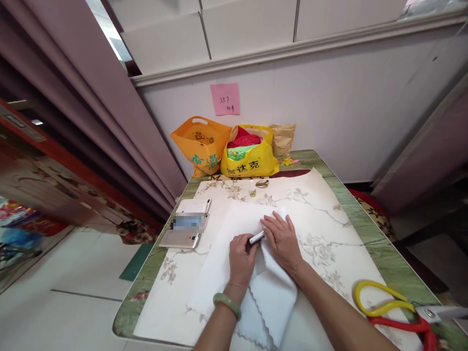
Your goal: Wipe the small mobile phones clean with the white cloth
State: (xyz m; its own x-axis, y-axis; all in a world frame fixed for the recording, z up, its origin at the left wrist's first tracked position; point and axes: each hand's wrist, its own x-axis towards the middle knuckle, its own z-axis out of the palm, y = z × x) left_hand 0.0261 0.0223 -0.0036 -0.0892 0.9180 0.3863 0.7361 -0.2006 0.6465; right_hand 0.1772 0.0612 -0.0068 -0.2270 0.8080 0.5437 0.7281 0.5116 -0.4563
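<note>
My left hand [242,258], with a green bangle [227,306] on its wrist, is closed round the near left side of a slim silver-white thing [257,237], which looks like a phone seen edge-on. A white cloth [280,287] with a zigzag-cut edge lies under both hands and folds up around that thing. Flat on the cloth, just right of it, rests my right hand [283,241], its fingers stretched out. The lower part of the slim thing is hidden by the cloth and my fingers.
Several phones [181,239] lie on the left of the flowered table mat [321,204]. Beyond the hands are a small bottle [252,189] and glasses [262,184]. Orange [204,146] and yellow [252,165] bags stand by the wall. Large scissors [398,309] lie at right.
</note>
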